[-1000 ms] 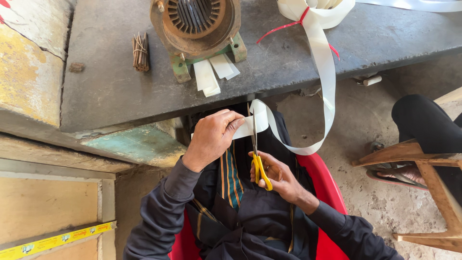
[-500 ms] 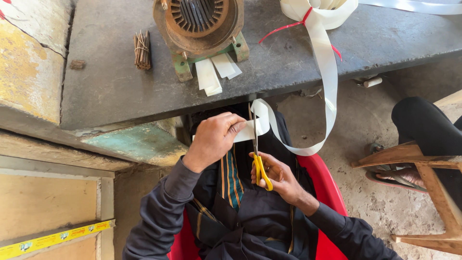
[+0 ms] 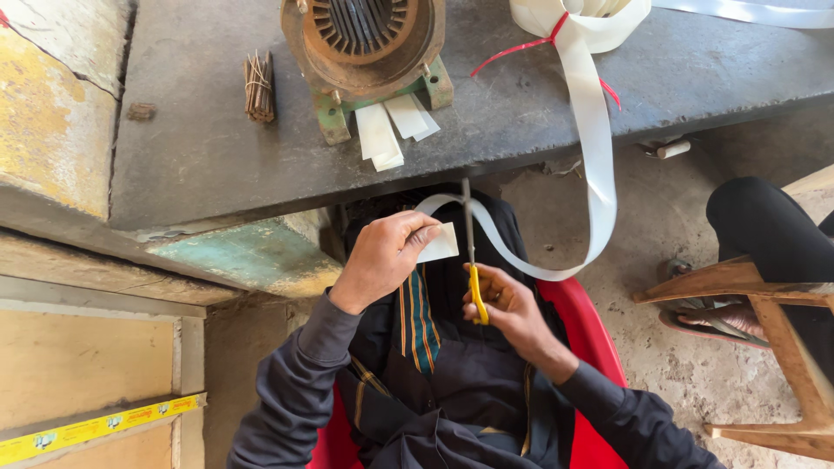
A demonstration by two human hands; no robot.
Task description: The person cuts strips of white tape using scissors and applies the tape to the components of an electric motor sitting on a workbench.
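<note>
Scissor handle mostly hidden inside the right hand (image 3: 508, 304), blades perhaps just parted, hard to tell. Forearms both angled up from the lap, over the red chair (image 3: 582, 330). Left hand (image 3: 382, 260) curled, fingertips pinching a small white piece (image 3: 437, 243) at the end of the white strip (image 3: 591, 148). Right fingers closed round the yellow-handled scissors (image 3: 472, 260), blades pointing up beside that piece, below the bench edge (image 3: 217, 174).

We are pinching the white strip (image 3: 439, 243) in our left hand (image 3: 382, 260) while our right hand (image 3: 508, 304) is gripping yellow-handled scissors (image 3: 472, 260) below the bench (image 3: 200, 148).
</note>
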